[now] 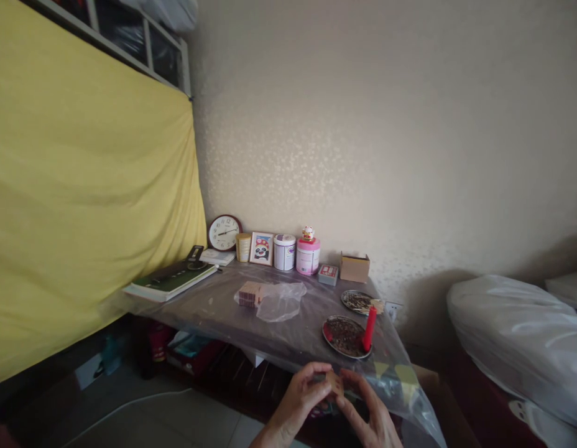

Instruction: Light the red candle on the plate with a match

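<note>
Both my hands are held close together in front of the table's near edge, with a small tan matchbox [335, 384] between them. My left hand [303, 392] pinches it from the left with thumb and fingers. From the right, my right hand [365, 404] grips it with fingertips and thumb. Fingers cover much of the box, so whether it is slid open cannot be seen. Beyond them, a red candle [370, 328] stands slightly tilted on a round metal plate [326, 337] covered in dark bits. Behind it, another plate [347, 305] holds many matchsticks [363, 303].
On the plastic-covered table [214, 311] lie a block of small boxes [249, 294] and a crumpled clear bag [281, 302]. A clock [224, 233], panda picture [262, 248], tins [285, 253] and an open cardboard box [354, 268] line the wall. A green book [174, 281] lies left.
</note>
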`<action>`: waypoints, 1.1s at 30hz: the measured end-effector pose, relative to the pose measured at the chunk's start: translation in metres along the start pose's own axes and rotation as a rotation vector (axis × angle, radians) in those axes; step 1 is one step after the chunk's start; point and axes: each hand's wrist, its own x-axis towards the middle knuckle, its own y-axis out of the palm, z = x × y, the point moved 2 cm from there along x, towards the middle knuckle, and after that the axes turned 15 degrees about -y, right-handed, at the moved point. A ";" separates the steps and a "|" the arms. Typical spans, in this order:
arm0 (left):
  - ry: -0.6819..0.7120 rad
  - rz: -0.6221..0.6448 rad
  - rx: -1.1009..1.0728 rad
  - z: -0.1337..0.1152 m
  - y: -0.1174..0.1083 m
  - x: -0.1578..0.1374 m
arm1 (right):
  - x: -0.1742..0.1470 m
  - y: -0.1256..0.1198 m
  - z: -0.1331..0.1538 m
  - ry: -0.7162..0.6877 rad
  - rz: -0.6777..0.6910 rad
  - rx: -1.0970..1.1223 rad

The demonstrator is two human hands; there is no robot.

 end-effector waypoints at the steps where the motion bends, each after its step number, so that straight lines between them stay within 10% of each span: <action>1: 0.000 0.004 0.010 -0.002 0.001 -0.002 | 0.000 0.000 0.000 -0.001 -0.011 0.005; 13: -0.033 0.001 -0.033 -0.001 0.003 -0.001 | -0.001 -0.004 -0.001 0.036 -0.091 0.114; 22: 0.033 -0.005 -0.083 0.002 -0.002 0.003 | 0.004 -0.013 -0.028 0.076 -0.444 0.393; 33: 0.037 -0.010 -0.091 0.007 -0.001 0.007 | 0.004 -0.011 -0.023 0.147 -0.423 0.543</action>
